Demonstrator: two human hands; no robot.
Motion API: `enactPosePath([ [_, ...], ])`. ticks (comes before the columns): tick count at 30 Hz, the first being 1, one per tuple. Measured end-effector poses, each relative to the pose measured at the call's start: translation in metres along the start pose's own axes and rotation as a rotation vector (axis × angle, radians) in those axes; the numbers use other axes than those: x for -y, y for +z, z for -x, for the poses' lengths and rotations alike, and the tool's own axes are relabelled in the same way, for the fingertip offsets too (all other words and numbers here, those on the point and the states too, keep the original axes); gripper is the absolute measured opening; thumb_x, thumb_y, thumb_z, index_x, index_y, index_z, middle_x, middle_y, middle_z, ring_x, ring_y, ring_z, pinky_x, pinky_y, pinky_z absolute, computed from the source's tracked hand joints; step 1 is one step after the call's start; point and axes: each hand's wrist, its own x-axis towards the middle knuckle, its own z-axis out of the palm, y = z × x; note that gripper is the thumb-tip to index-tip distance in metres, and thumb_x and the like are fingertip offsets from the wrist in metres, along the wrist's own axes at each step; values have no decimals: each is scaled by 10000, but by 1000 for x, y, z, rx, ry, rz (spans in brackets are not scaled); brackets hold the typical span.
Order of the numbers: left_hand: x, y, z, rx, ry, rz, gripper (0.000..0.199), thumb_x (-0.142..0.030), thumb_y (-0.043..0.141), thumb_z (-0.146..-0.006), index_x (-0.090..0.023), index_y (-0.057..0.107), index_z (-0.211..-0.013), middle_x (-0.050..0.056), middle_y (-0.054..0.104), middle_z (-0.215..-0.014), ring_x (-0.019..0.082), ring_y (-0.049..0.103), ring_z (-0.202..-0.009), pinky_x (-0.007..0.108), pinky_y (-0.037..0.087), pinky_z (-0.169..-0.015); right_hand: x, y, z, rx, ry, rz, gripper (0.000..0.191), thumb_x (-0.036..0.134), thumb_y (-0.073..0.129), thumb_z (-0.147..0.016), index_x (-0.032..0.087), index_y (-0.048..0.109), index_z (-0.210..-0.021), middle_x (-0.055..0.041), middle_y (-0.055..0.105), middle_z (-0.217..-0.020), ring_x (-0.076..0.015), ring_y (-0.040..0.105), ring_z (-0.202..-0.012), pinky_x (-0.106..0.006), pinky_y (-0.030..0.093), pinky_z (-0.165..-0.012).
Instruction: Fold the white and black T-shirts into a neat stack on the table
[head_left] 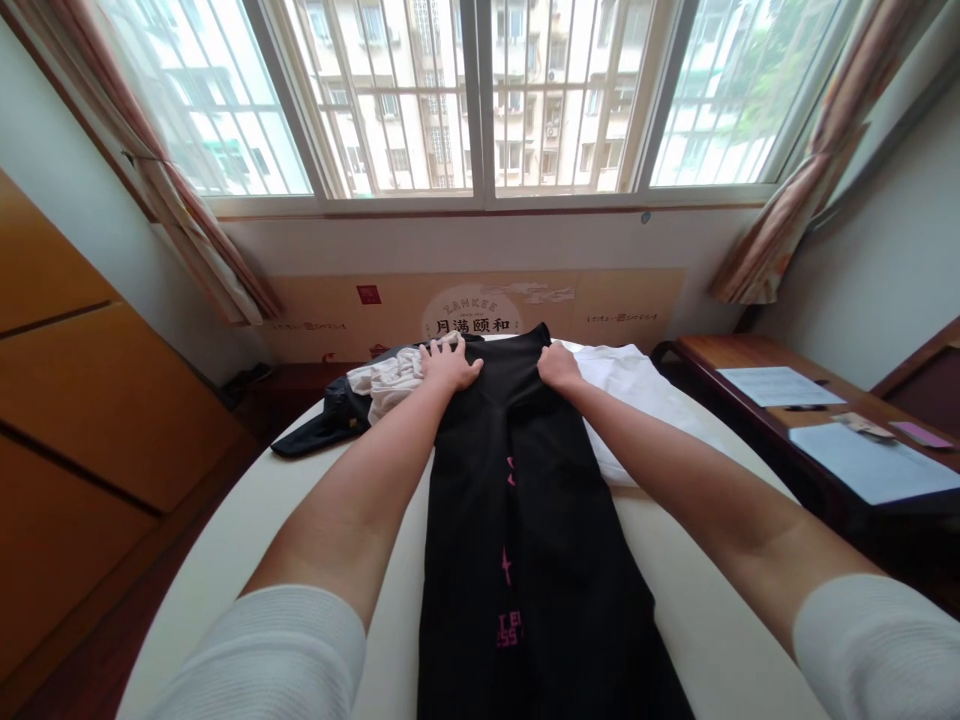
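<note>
Black trousers (555,520) with pink lettering lie lengthwise on a round white table (217,540), the waist end farthest from me. My left hand (450,366) rests with spread fingers at the upper left of the waist, beside a crumpled beige cloth (386,385). My right hand (559,366) is closed on the upper right edge of the trousers. Next to it, on the right, lies a white garment (622,385), partly under the trousers. A dark garment (322,425) sits at the left under the beige cloth.
Behind the table is a wall with a printed banner (322,310) below barred windows. A wooden desk (720,355) with papers (874,462) stands at the right. Orange-brown cabinets (82,400) are at the left, and curtains (795,220) hang on both sides.
</note>
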Motion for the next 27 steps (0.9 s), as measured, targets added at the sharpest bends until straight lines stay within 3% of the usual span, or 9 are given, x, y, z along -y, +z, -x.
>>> enactPosePath([
  [4,-6,6,10,-102,4,-56,852,-605,420,-1003,-90,307,-1673,243,252,-1731,461,160,-1607,613,38,-1278,1,2,5,-44,59,65,466,305,295,-1087,46,521,-1401,-315,658,-1336,-401,670,-1218,-482,507,-1003],
  [7,-6,9,22,-180,82,-65,775,-535,382,-1027,-81,346,-1654,230,289,-1723,421,221,-1598,576,79,-1286,4,2,6,-46,34,100,423,304,335,-1092,66,561,-1357,-291,663,-1330,-387,665,-1221,-451,506,-997],
  [10,-3,10,31,-104,174,-118,720,-563,343,-1035,-137,463,-1603,189,374,-1696,403,283,-1576,577,112,-1283,9,0,8,-32,16,138,374,285,404,-1080,70,588,-1324,-277,666,-1319,-363,664,-1211,-427,501,-998],
  [12,-1,10,34,-46,141,-161,712,-585,314,-1039,-148,525,-1560,179,407,-1681,405,305,-1566,589,125,-1278,15,-2,14,-23,19,160,367,272,454,-1064,57,573,-1337,-281,664,-1307,-354,665,-1194,-427,500,-991],
  [15,-2,11,34,-51,79,-183,708,-575,310,-1043,-133,539,-1546,180,391,-1689,411,292,-1573,598,123,-1277,28,-9,33,-101,-34,232,433,260,515,-1040,35,499,-1410,-300,607,-1374,-364,615,-1240,-434,489,-986],
  [17,-2,14,35,-92,91,-179,688,-550,321,-1046,-123,547,-1537,184,409,-1678,406,311,-1566,590,128,-1278,38,-17,53,-168,-193,311,411,267,540,-1031,50,526,-1380,-284,597,-1384,-357,580,-1261,-411,469,-988],
  [19,-2,17,36,-144,110,-174,670,-525,330,-1049,-103,570,-1511,198,444,-1653,401,341,-1549,580,143,-1276,47,-26,80,-136,-411,356,289,284,534,-1038,100,622,-1242,-223,669,-1276,-317,611,-1186,-367,457,-956],
  [23,1,22,41,-232,135,-162,603,-463,356,-1049,-76,652,-1403,221,542,-1567,392,425,-1484,565,191,-1260,52,-48,157,258,-785,294,242,353,570,-1031,196,686,-888,-68,736,-907,-208,664,-845,-303,434,-766],
  [27,4,24,44,-298,166,-149,525,-411,363,-1051,-106,714,-1295,195,642,-1450,349,498,-1405,516,227,-1250,40,-58,257,481,-1240,111,278,452,744,-916,227,632,-797,10,662,-769,-168,605,-743,-290,414,-697],
])
